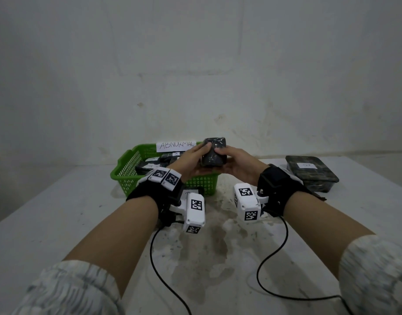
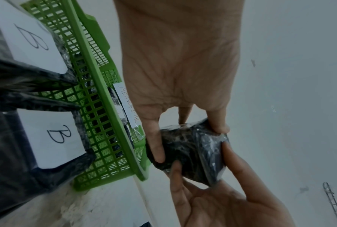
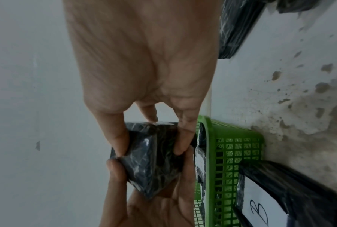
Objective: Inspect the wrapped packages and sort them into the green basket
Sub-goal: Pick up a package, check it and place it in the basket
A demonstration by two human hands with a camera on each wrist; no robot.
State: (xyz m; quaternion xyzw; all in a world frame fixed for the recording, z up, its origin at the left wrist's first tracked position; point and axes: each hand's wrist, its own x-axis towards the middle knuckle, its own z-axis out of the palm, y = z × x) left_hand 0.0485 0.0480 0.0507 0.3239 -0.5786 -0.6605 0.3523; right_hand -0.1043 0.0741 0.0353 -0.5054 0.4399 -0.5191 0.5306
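A small dark plastic-wrapped package [image 1: 214, 153] is held up in the air over the right end of the green basket [image 1: 127, 171]. My left hand [image 1: 201, 156] grips its left side and my right hand [image 1: 227, 160] grips its right side, thumbs on top and fingers underneath. In the left wrist view, the left hand [image 2: 189, 141] pinches the package [image 2: 183, 155] beside the basket rim [image 2: 97, 76]. The right wrist view shows the right hand [image 3: 151, 147] pinching the same package [image 3: 144, 169]. Several wrapped packages [image 1: 163, 160] lie inside the basket.
A white "ABNORMAL" label [image 1: 176, 145] stands at the basket's back edge. A larger wrapped package with a white label [image 1: 311, 172] lies on the table at the right. Packages labelled B [image 2: 53, 138] lie in front of the basket. A wall rises behind the stained table [image 1: 218, 246].
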